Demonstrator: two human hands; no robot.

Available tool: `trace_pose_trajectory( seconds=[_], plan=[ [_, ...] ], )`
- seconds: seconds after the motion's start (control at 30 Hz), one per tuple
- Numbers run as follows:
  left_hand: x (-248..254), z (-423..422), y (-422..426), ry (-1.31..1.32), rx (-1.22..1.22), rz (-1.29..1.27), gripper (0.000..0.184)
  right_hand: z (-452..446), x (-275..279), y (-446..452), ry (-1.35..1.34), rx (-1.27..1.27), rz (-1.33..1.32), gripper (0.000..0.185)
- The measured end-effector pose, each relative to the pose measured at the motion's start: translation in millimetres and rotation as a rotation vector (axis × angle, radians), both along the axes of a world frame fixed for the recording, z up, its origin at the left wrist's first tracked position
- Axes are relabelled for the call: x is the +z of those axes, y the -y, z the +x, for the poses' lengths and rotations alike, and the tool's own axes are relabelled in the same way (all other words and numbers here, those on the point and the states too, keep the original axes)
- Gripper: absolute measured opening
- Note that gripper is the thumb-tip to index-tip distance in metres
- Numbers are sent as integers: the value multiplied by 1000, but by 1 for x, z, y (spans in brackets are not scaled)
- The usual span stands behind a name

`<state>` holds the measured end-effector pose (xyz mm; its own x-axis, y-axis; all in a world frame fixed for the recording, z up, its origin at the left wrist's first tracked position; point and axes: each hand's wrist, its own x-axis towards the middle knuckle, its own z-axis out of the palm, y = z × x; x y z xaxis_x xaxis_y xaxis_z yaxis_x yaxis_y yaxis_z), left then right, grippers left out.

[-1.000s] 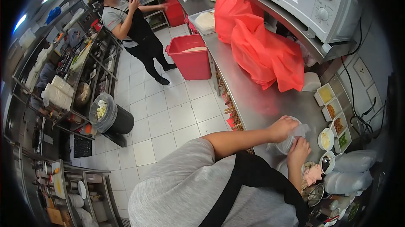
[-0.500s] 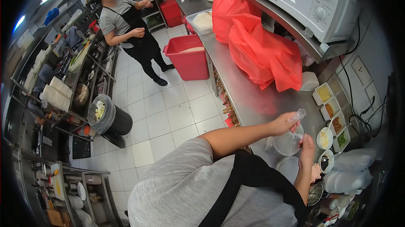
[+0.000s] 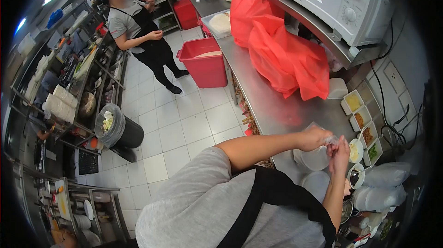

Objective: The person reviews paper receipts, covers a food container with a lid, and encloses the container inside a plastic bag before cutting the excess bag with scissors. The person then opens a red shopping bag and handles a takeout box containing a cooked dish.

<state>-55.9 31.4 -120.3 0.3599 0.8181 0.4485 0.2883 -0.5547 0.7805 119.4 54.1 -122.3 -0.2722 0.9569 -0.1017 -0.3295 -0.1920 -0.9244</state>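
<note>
Over the steel counter, my left hand [image 3: 317,138] and my right hand [image 3: 340,155] meet, both closed on the gathered neck of a clear plastic bag [image 3: 331,140]. Below the hands, the body of the bag surrounds a round translucent container [image 3: 310,158]. Another pale round container or lid [image 3: 316,181] lies nearer my body, partly behind my right forearm. A white bowl with pale yellow food [image 3: 356,150] is just right of my right hand. Finger details are small and partly hidden by the plastic.
Small tubs [image 3: 353,103] of toppings line the wall side, with bagged containers [image 3: 385,181] nearer me. Red bags [image 3: 288,59] lie on the counter [image 3: 277,114] below a microwave [image 3: 341,3]. Across the floor stand a person [image 3: 138,31], a red bin [image 3: 203,68] and a trash can [image 3: 120,126].
My hands have come together at the bag's neck after being apart half a second ago. The person across the floor has changed arm positions.
</note>
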Motion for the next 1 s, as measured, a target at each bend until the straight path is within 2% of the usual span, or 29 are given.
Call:
trace_pose_trajectory(
  seconds=[0.07,0.3,0.67,1.0],
  plan=[
    [-2,-5,-1,-57,6,47,10,-1,0,-5,209,78,92,35],
    [-44,-18,-5,-165,124,24,9,14,-46,-18,392,156,294,36],
    [-56,-30,-7,-170,109,-42,8,19,-48,-10,890,131,655,39],
    [-65,-33,-9,-226,124,-67,10,15,-34,0,1046,152,708,31]
  ],
)
